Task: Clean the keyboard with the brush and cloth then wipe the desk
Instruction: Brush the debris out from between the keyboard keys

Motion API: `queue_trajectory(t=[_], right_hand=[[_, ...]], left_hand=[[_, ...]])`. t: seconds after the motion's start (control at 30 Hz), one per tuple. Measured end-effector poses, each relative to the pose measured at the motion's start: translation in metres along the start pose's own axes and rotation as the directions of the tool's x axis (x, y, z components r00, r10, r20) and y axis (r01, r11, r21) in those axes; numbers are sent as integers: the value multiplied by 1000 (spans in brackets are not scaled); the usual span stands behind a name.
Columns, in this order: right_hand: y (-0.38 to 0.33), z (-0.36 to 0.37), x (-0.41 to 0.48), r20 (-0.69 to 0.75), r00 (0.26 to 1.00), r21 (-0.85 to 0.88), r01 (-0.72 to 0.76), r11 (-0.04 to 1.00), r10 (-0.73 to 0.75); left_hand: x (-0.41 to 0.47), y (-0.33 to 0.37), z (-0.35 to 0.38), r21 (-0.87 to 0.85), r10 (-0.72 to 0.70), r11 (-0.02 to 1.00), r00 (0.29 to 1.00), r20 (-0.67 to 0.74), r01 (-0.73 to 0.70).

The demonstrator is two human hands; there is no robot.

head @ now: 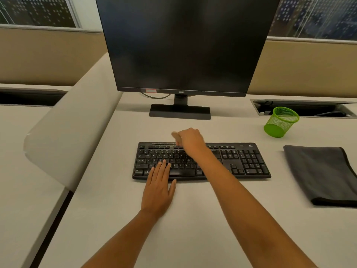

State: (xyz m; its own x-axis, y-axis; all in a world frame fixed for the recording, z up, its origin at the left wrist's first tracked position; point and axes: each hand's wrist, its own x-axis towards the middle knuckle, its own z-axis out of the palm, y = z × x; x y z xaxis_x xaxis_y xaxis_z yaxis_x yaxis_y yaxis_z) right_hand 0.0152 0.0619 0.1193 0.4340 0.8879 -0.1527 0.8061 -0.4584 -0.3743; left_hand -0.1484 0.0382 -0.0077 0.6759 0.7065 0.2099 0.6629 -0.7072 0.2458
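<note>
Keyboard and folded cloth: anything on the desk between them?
Nothing. Head view shows only bare desk between the keyboard and the dark cloth; the green mesh cup stands farther back.

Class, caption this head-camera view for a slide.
Right hand holds brush over the keyboard, left hand flat on its keys, grey cloth folded alongside.

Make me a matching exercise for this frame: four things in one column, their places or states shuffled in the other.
1 left hand
2 right hand
3 cloth
4 green mesh cup

A folded, right of the keyboard
B grips the brush
C flat on the left keys
D stands beyond the cloth

Pairs: 1-C, 2-B, 3-A, 4-D
</note>
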Motion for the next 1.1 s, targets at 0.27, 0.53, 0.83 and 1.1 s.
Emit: queue_trajectory(t=[0.27, 0.53, 0.83, 1.1], right_hand=[[-6, -2, 0, -52, 993, 472, 119, 874, -107], [68, -29, -1, -168, 951, 216, -221, 951, 260], [4, 6, 1, -54, 998, -193, 8, 981, -19], [-56, 31, 15, -6, 961, 135, 276, 952, -278]], left_hand=[[0, 0, -3, -14, 8, 1000, 1000, 6, -7], [25, -56, -24, -2, -64, 998, 994, -87, 64], [33, -122, -25, -25, -250, 968, 968, 7, 250], [34, -119, -25, -79, -241, 968, 971, -4, 240]])
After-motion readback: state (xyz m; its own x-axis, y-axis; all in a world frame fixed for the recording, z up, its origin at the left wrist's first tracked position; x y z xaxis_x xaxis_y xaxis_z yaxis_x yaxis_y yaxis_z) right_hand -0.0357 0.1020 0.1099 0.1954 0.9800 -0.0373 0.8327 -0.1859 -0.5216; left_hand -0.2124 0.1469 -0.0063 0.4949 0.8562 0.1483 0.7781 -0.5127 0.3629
